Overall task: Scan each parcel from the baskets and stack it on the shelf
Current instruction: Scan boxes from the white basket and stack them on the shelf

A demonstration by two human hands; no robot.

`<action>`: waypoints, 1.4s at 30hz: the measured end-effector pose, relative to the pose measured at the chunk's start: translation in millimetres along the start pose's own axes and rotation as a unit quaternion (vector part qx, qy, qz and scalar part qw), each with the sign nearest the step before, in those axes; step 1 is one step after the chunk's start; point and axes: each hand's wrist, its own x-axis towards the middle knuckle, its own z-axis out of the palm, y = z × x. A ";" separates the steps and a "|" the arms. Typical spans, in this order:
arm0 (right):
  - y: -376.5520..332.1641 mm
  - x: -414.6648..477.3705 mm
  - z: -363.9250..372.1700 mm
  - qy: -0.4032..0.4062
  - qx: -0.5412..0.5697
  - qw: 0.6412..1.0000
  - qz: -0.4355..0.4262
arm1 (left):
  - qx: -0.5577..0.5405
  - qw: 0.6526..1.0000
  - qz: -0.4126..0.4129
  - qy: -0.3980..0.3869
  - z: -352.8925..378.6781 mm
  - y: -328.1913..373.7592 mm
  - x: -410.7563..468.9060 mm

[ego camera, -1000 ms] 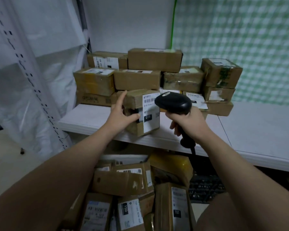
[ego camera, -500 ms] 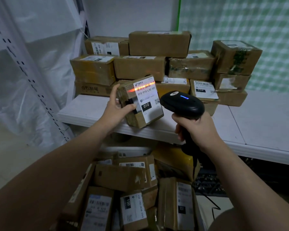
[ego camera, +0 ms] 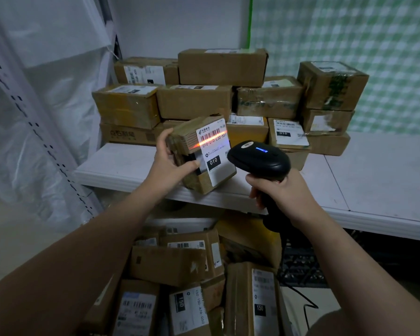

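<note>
Change since half a second ago: the parcel sits in much the same tilt in the left hand, the orange scan line still crosses its barcode, and the blue light on the scanner stays lit; the scanner head has closed in until it overlaps the label's right edge.
Left hand: wrapped round the parcel's left end, thumb pressed on the front face beside the label, fingers behind; forearm reaches up from the lower left.
Right hand: fist closed on the scanner's grip, head pointed left at the label; cable hangs down below the wrist.
Parcel position: lifted just over the front edge of the shelf, tilted, label facing the scanner, between the two hands.
Shelf: stacked parcels fill the back left corner in rows.
Below the front edge: more parcels lie jumbled in the basket.
</note>
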 end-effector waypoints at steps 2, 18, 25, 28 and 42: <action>1.6 3.5 -0.9 0.012 0.001 1.000 0.000 | -0.060 0.997 -0.036 0.013 4.8 0.9 -0.9; -3.3 28.6 -3.5 0.080 0.247 0.963 0.076 | -0.294 0.934 -0.201 0.035 40.5 15.5 14.7; -6.5 36.7 4.7 -0.001 0.147 0.981 0.125 | -0.290 0.897 -0.272 0.193 -7.1 -1.8 26.3; -20.8 53.0 25.3 -0.074 0.006 0.992 0.099 | -0.219 0.901 -0.284 0.247 -45.4 -24.8 22.5; -50.4 104.0 98.0 -0.117 -0.076 0.988 0.066 | -0.136 0.945 -0.233 0.183 -136.7 -38.4 44.0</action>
